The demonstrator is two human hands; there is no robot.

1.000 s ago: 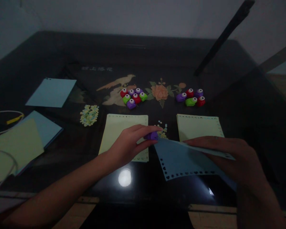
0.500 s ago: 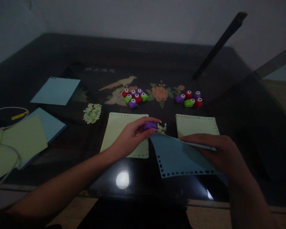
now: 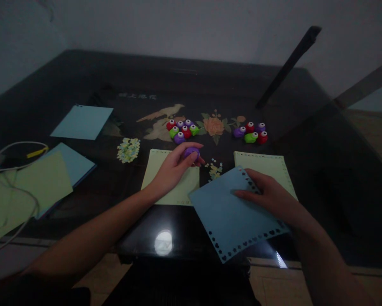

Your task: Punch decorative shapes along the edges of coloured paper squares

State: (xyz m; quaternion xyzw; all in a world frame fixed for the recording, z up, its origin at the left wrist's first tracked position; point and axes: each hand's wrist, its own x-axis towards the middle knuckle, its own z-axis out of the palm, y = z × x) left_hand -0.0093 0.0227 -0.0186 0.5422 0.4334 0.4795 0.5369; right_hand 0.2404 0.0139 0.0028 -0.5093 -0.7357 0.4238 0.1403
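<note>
Since a second ago my left hand (image 3: 174, 168) has carried the purple paper punch (image 3: 191, 152) away from the corner of the blue sheet (image 3: 232, 212) and toward the far side of the table (image 3: 50, 85), and the sheet has dropped from its lifted tilt to lie nearly flat. I hold the punch pinched between thumb and fingers, above the far right corner of the middle pale green sheet (image 3: 173, 182), just short of the left cluster of punches (image 3: 182, 129).

My right hand (image 3: 270, 197) rests on the blue sheet with fingers spread and fairly flat, fingertips (image 3: 241, 193) pressing near its far right corner; whether the thumb is tucked under the paper I cannot tell. That sheet lies turned at an angle at the near edge of the table, its near corner hanging over the edge. Rows of small punched shapes run along its near edge and beside my fingers.

Under my right wrist lies a second pale green sheet (image 3: 273, 163), its border punched too. Between the two green sheets sits a small scatter of paper cut-outs (image 3: 214, 169); a bigger heap of cut-outs (image 3: 128, 149) lies left of the middle sheet. A second cluster of punches (image 3: 250, 133) sits beyond the right green sheet. Toward the left edge are a lone blue sheet (image 3: 82, 122), a stack of green and blue paper (image 3: 41, 182), and a white cable (image 3: 15, 146).
</note>
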